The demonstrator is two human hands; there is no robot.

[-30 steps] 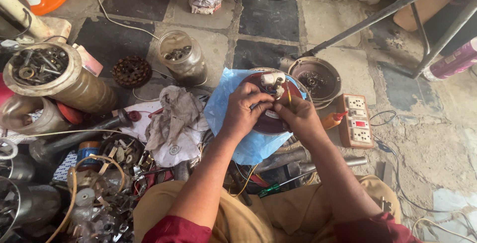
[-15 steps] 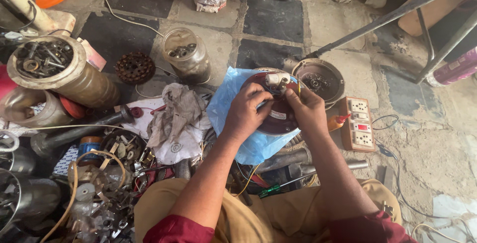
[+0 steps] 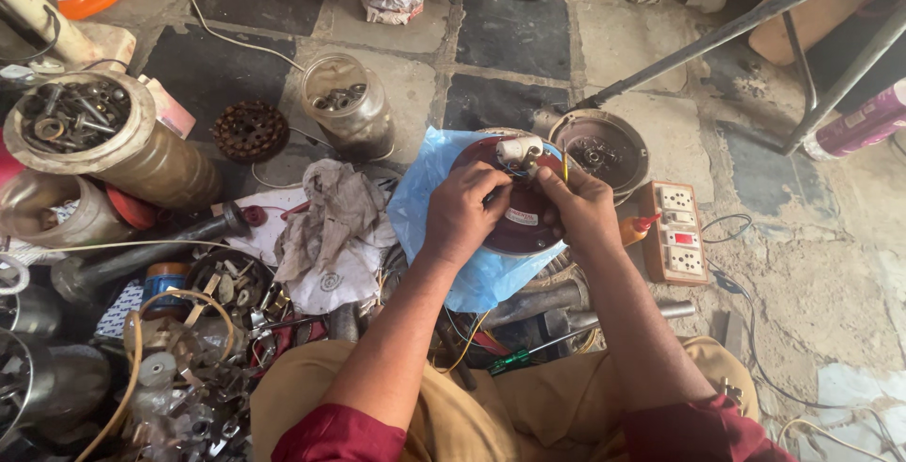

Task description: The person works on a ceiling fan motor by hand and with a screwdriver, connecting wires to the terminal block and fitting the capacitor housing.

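— Dusty stone floor (image 3: 830, 264) with dark and pale squares is lying all around, and someone is sitting on it with junk piled up on one side. See the big tub (image 3: 104, 141) full of bolts?

— Yes! And a crumpled grey rag (image 3: 330, 217) is lying near the middle. What is the blue thing?

— That is a blue plastic sheet (image 3: 425, 207). A round dark red metal base (image 3: 514, 217) is resting on it, right in front of the person's knees.

— What are the hands doing?

— Left hand (image 3: 462, 217) is curling its fingers over the red base and gripping it. Right hand (image 3: 585, 212) is pinching something small close to the white part (image 3: 519, 149) on top. I cannot tell what it is pinching.

— And next to them?

— An orange socket box (image 3: 675, 231) is sitting just beside the right hand. A jar (image 3: 349, 108) with metal bits is standing behind the rag. A green screwdriver (image 3: 514, 358) is lying by the legs.
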